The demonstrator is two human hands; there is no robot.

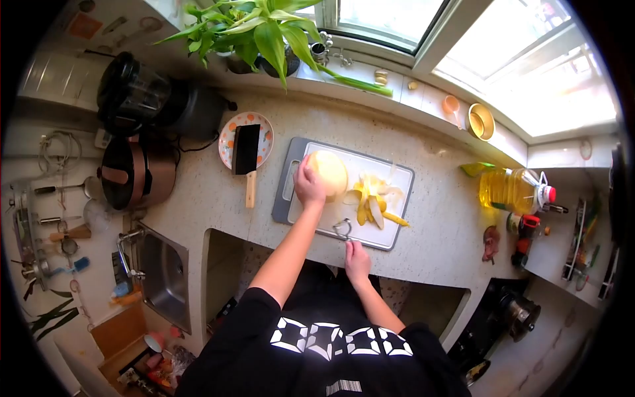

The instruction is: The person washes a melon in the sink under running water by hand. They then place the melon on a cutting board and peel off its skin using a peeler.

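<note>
My left hand point(309, 186) is wrapped round the left side of a pale yellow, peeled melon point(330, 175), which rests on the grey-rimmed cutting board point(296, 149). In my right hand point(358, 262) is a metal peeler point(342, 229), its head over the board's near edge and apart from the melon. A pile of yellow peel strips point(374, 202) lies on the board just right of the melon. To the left of the board, a cleaver point(246, 149) with a wooden handle lies across a patterned plate point(266, 128).
At the left stand a rice cooker point(135, 173) and a blender point(135, 92); a sink point(163, 274) lies nearer me. An oil bottle point(516, 190) lies at the right. A leafy plant point(264, 36) overhangs the counter's back, beside a gold-coloured bowl point(481, 122) on the sill.
</note>
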